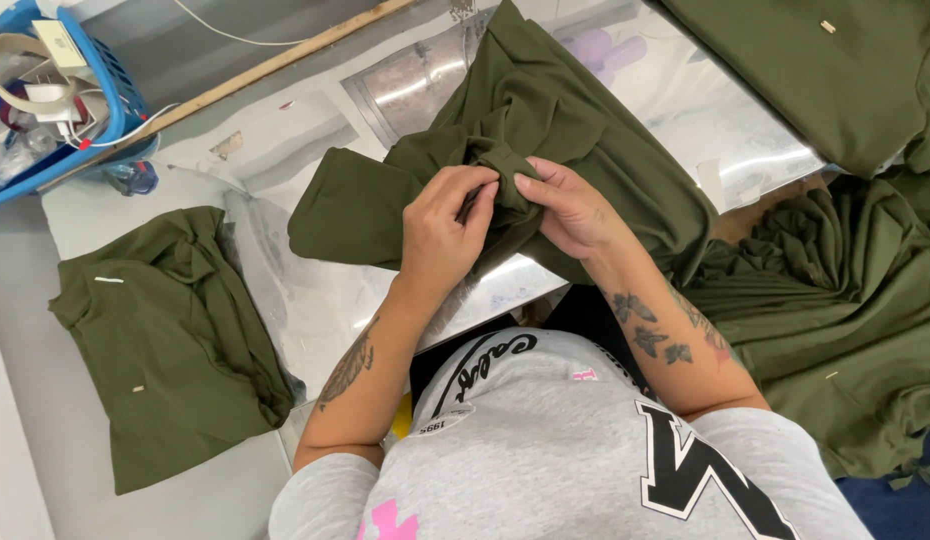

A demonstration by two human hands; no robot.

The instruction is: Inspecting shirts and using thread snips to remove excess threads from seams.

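both hands, left hand point(440, 232) and right hand point(570, 208), pinch a bunched fold of the olive green garment point(545, 120); gripping close together should keep the fold taut.

A small cream rectangular card label point(58, 43) is lying at the top edge of the blue plastic basket point(120, 95), with a white rectangular tag point(47, 94) sitting just below it inside.
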